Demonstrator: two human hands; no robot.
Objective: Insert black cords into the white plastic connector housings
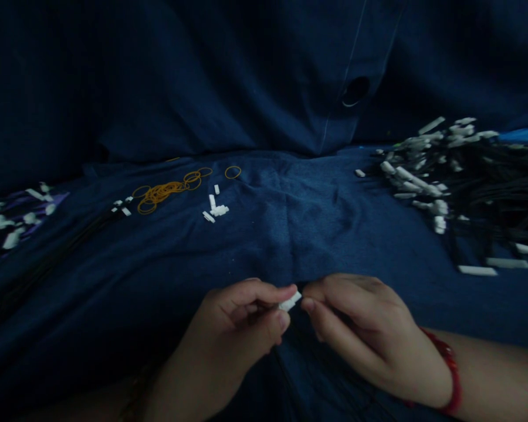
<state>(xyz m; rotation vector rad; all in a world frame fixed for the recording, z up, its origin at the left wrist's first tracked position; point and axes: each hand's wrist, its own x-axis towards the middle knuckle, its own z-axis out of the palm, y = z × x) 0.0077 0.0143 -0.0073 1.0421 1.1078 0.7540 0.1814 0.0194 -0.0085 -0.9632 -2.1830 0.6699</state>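
Observation:
My left hand pinches a small white plastic connector between thumb and forefinger, low in the middle of the view. My right hand, with a red bracelet on its wrist, has its fingertips pressed against the same connector from the right. A thin black wire runs down from the connector between my hands, barely visible in the dim light. Both hands hover just above the dark blue cloth.
A big heap of black wires with white connectors lies at the right. Yellow rubber bands and a few loose white connectors lie further back. More wires and connectors lie at the left. Folded blue fabric rises behind.

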